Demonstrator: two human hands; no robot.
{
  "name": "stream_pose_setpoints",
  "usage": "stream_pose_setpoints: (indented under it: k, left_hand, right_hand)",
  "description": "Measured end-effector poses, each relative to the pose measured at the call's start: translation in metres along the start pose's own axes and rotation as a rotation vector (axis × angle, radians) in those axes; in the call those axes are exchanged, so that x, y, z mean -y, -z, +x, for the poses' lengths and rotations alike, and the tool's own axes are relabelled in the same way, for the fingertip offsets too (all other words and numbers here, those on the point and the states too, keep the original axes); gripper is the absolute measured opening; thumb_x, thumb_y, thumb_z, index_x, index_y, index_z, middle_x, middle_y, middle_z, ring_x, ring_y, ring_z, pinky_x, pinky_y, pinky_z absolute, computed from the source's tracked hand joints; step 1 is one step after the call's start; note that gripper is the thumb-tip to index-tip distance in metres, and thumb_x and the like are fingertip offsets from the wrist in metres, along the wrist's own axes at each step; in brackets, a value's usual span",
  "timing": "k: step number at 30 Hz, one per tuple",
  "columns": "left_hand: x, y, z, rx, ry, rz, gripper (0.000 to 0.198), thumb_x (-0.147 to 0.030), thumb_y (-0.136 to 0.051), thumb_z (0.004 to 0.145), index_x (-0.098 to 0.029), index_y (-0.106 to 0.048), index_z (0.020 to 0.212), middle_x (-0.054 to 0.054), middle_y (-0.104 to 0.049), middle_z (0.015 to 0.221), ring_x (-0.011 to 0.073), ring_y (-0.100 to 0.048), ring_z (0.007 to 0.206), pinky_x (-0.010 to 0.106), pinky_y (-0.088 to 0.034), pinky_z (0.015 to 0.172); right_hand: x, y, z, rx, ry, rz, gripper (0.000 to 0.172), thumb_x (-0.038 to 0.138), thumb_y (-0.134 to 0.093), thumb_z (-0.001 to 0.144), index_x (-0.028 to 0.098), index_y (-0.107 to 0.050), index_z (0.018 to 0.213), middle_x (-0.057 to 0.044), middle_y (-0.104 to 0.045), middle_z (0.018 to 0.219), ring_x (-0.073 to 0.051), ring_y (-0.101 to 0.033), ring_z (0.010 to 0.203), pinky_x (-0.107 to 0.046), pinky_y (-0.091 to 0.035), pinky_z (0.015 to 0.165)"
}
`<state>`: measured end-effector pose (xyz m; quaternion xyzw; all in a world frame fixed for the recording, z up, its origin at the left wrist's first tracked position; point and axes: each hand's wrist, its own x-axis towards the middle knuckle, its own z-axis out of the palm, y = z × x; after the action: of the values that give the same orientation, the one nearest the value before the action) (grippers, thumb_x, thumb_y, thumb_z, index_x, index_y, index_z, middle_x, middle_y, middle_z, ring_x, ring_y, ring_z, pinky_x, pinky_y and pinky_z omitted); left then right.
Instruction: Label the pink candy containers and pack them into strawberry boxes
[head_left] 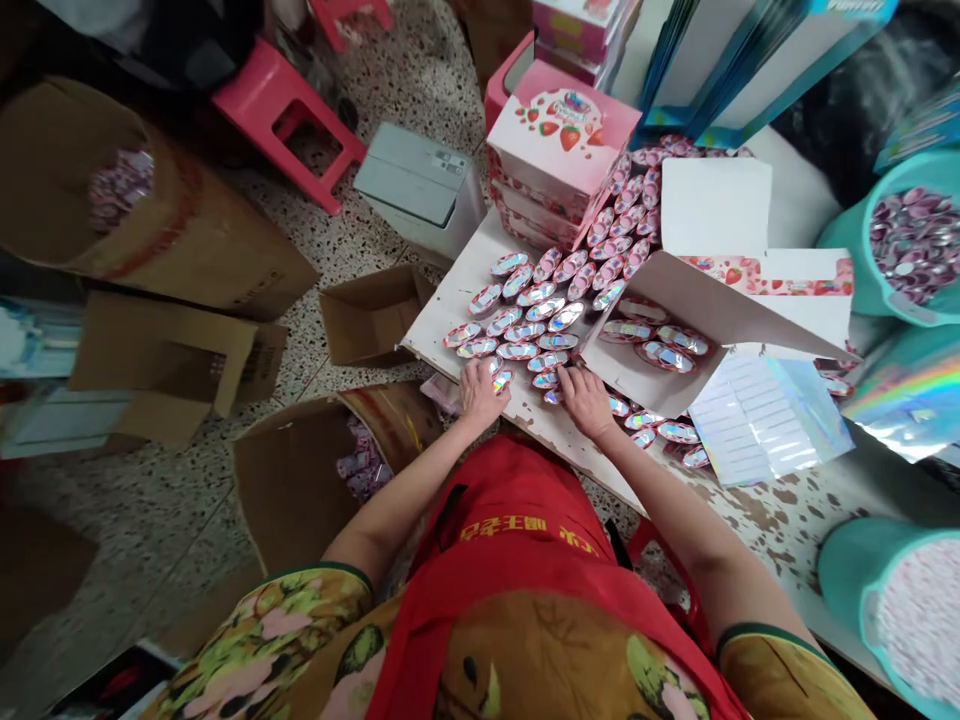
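Observation:
Many small oval packs point(517, 351) with shiny silver-and-red tops stand close together on the white table point(442, 285). My left hand point(482, 394) is at the table's front edge, its fingers curled around a pack point(502, 381) at the end of the group. To the right, my right hand point(587, 400) has its fingers bent against another pack point(553, 397); the fingertips are partly hidden. Just beyond that hand lies an opened white carton point(652, 385) on its side, with several of the same packs inside. More packs point(677, 432) lie under and beside my right forearm.
Pink strawberry-printed boxes point(555, 130) are stacked at the back. Holographic sticker sheets point(765, 415) lie right of the carton. Turquoise buckets point(844, 570) with small items line the right side. On the floor at left are brown cartons point(292, 490), a pink stool point(285, 110) and a grey bin point(412, 175).

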<state>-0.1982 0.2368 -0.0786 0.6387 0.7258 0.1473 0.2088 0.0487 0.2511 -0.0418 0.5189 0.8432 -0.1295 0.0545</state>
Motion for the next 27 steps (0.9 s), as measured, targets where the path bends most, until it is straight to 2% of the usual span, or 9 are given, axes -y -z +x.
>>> stream_pose_setpoints:
  k: [4,6,10,13,16,18,21,24,27]
  left_hand:
    - [0.005,-0.002,-0.004,0.039,-0.028,0.089,0.076,-0.037,-0.077,0.079,-0.015,-0.046,0.145,0.024,-0.051,0.141,0.0405,-0.054,0.127,0.055,-0.046,0.106]
    - [0.004,-0.006,-0.002,0.03,-0.015,0.135,0.076,-0.043,-0.077,0.08,-0.014,-0.048,0.144,0.025,-0.053,0.14,0.0427,-0.056,0.124,0.057,-0.047,0.103]
    - [0.006,-0.002,-0.001,0.074,-0.061,0.144,0.074,-0.039,-0.076,0.08,-0.011,-0.049,0.143,0.026,-0.058,0.134,0.0415,-0.06,0.122,0.054,-0.049,0.102]
    - [0.013,0.024,-0.006,0.118,-0.044,0.143,0.079,-0.042,-0.077,0.078,-0.01,-0.049,0.145,0.024,-0.061,0.125,0.0404,-0.062,0.119,0.052,-0.052,0.101]
    - [0.004,0.065,-0.007,0.054,-0.034,0.08,0.085,-0.05,-0.077,0.077,-0.013,-0.046,0.147,0.02,-0.059,0.124,0.0375,-0.063,0.117,0.049,-0.055,0.098]
    - [-0.021,0.089,0.001,0.007,-0.184,-0.008,0.086,-0.053,-0.077,0.077,-0.018,-0.044,0.148,0.016,-0.057,0.129,0.0339,-0.062,0.119,0.045,-0.054,0.1]
    - [-0.09,0.1,0.026,0.048,-0.631,-0.08,0.081,-0.056,-0.074,0.082,-0.019,-0.045,0.147,0.016,-0.058,0.133,0.0308,-0.06,0.123,0.043,-0.05,0.105]
    - [-0.165,0.083,0.056,0.198,-1.024,0.031,0.072,-0.055,-0.067,0.088,-0.016,-0.05,0.146,0.019,-0.06,0.133,0.0327,-0.061,0.12,0.044,-0.048,0.103]
    - [-0.208,0.054,0.079,0.298,-1.14,0.179,0.061,-0.043,-0.064,0.093,-0.018,-0.051,0.147,0.02,-0.058,0.141,0.0324,-0.061,0.121,0.046,-0.045,0.105]
  right_hand:
    - [0.017,-0.004,-0.001,0.078,0.005,0.006,0.052,0.025,-0.043,0.101,0.006,-0.051,0.149,-0.025,-0.063,0.126,-0.033,-0.054,0.11,-0.047,-0.04,0.101]
    - [0.029,-0.008,0.0,0.096,-0.001,0.029,0.057,0.031,-0.051,0.099,0.004,-0.049,0.148,-0.027,-0.06,0.133,-0.035,-0.051,0.119,-0.048,-0.037,0.105]
    - [0.048,-0.014,0.006,0.138,0.014,0.051,0.057,0.024,-0.045,0.101,0.009,-0.039,0.156,-0.024,-0.053,0.146,-0.033,-0.052,0.123,-0.043,-0.038,0.103]
    - [0.057,-0.014,0.013,0.155,0.037,0.104,0.063,0.031,-0.054,0.098,0.008,-0.039,0.154,-0.024,-0.057,0.138,-0.034,-0.053,0.118,-0.044,-0.042,0.101]
    - [0.063,-0.013,0.014,0.151,0.039,0.187,0.063,0.029,-0.064,0.09,0.006,-0.047,0.145,-0.024,-0.057,0.137,-0.035,-0.051,0.121,-0.045,-0.044,0.104]
    - [0.066,-0.012,0.007,0.17,0.029,0.26,0.059,0.025,-0.066,0.085,0.007,-0.051,0.139,-0.023,-0.058,0.134,-0.034,-0.053,0.12,-0.045,-0.046,0.104]
    - [0.067,-0.009,-0.021,0.153,-0.031,0.392,0.069,0.028,-0.073,0.077,0.009,-0.048,0.138,-0.023,-0.058,0.136,-0.035,-0.053,0.124,-0.048,-0.046,0.106]
    - [0.06,0.008,-0.061,0.067,-0.1,0.502,0.075,0.032,-0.074,0.075,0.012,-0.045,0.141,-0.022,-0.059,0.134,-0.035,-0.056,0.123,-0.049,-0.048,0.106]
    - [0.042,0.044,-0.1,0.002,-0.136,0.57,0.07,0.033,-0.075,0.075,0.016,-0.048,0.137,-0.018,-0.063,0.124,-0.033,-0.06,0.114,-0.047,-0.051,0.1]
